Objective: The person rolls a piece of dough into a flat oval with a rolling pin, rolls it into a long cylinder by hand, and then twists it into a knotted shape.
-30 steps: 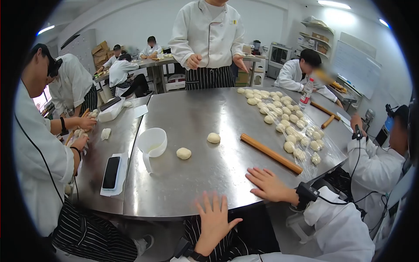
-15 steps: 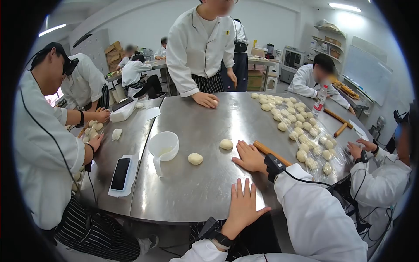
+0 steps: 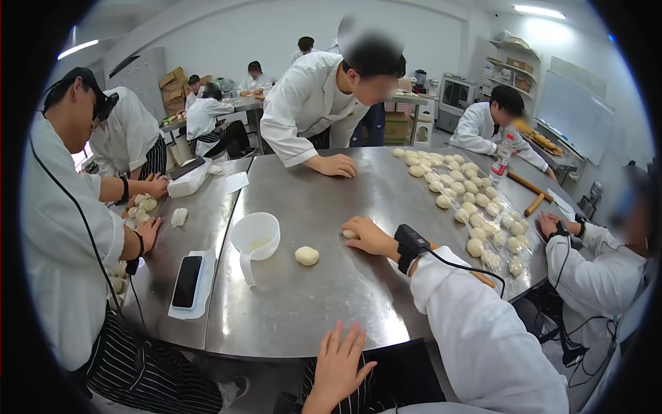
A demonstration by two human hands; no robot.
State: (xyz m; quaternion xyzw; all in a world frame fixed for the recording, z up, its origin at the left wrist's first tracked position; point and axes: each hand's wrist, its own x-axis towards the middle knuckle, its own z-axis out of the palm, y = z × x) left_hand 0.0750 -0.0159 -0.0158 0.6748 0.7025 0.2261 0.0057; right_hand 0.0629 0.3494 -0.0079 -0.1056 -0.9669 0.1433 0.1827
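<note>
On the metal table: the table (image 3: 324, 303) is big, grey and shiny, and people in white coats work all around it.
Right hand: the right hand (image 3: 367, 236) lies palm down with its fingers curled over a dough ball (image 3: 350, 234). Only a bit of the ball peeks out at the fingertips.
Where that ball is: near the middle of the table, under the right hand.
Left hand: the left hand (image 3: 338, 366) is wide open with its fingers spread. It holds nothing. Its fingertips are at the near edge of the table, and I cannot tell if they touch it.
Second dough ball: a second dough ball (image 3: 307, 256) sits alone, just to the left of the right hand, not touching it.
White jug: a white jug (image 3: 256, 237) stands left of that ball.
Phone: a black phone (image 3: 186, 281) lies on a white cloth near the left edge.
Many dough balls: rows of dough balls (image 3: 469, 200) lie on a clear sheet on the right side of the table.
Bottle: a bottle (image 3: 501, 158) stands beyond those rows.
Person across: a person's hand (image 3: 336, 165) rests on the far side of the table.
</note>
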